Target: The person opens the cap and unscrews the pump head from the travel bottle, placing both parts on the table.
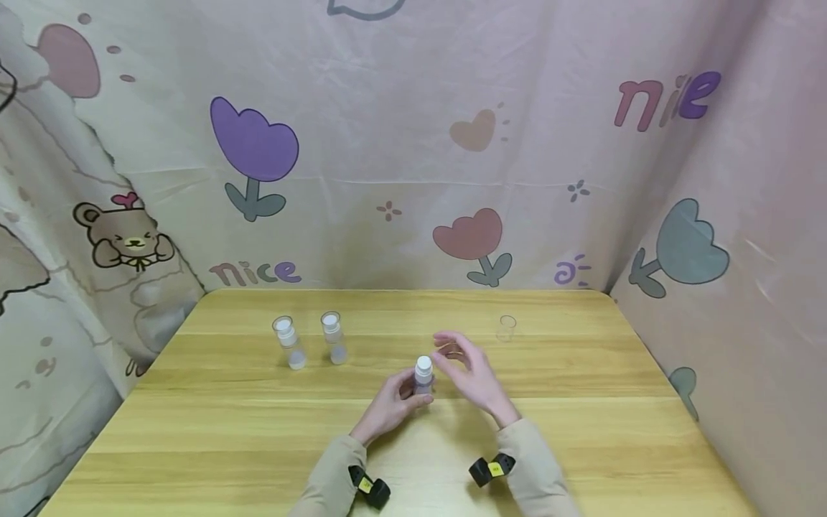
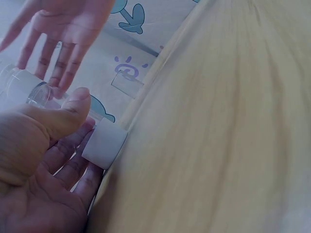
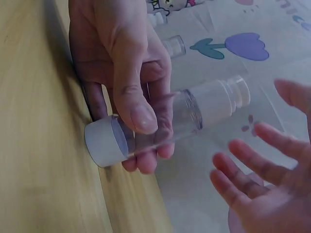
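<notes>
My left hand (image 1: 388, 406) holds a clear pump bottle (image 1: 423, 373) upright, its thumb lying along one side and its fingers round the other. In the right wrist view the bottle has a see-through body, a white base (image 3: 105, 141) and a white pump head (image 3: 214, 102). Beside the pump head, my right hand (image 1: 474, 375) is spread, fingers loosely bent and nothing in them; a gap separates it from the bottle in the right wrist view. A clear cap (image 1: 507, 329) stands on the table, behind and right of the right hand.
Two similar bottles (image 1: 290, 345) (image 1: 334, 339), each with a clear cap over its white top, stand at the back left of the wooden table (image 1: 226, 431). A printed curtain (image 1: 362, 143) hangs behind the table and along its sides.
</notes>
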{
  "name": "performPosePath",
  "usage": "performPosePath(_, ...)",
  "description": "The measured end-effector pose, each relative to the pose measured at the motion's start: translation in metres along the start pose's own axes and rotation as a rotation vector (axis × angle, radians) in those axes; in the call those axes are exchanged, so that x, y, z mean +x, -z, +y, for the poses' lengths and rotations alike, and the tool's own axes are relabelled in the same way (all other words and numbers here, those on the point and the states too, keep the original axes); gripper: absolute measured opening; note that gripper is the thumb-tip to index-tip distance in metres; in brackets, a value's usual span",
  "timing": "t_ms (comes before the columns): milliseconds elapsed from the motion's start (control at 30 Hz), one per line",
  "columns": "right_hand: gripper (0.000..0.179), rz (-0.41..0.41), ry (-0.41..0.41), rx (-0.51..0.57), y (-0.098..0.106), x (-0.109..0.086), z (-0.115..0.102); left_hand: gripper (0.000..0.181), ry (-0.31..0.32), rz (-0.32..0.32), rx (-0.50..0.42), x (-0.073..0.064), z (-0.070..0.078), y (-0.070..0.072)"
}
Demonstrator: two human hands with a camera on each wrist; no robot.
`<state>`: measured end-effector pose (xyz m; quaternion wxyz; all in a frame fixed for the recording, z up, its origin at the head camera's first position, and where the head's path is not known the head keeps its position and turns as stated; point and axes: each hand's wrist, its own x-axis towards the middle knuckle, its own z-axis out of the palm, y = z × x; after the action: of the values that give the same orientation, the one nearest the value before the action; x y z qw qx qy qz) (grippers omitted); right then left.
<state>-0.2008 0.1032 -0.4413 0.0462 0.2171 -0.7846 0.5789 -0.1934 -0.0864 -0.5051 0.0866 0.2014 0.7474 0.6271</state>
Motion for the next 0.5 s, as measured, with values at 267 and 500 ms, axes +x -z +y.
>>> performPosePath(267, 0.047, -0.099, 0.075, -0.148, -0.010, -0.006, -0.005, 0.050, -0.028, -0.010, -0.001, -0.001, -0.002, 0.002)
performPosePath(500, 0.051, -0.068, 0.142, -0.219, -0.016, -0.006, -0.005, 0.050, -0.041, -0.039, -0.002, -0.002, -0.002, 0.003)
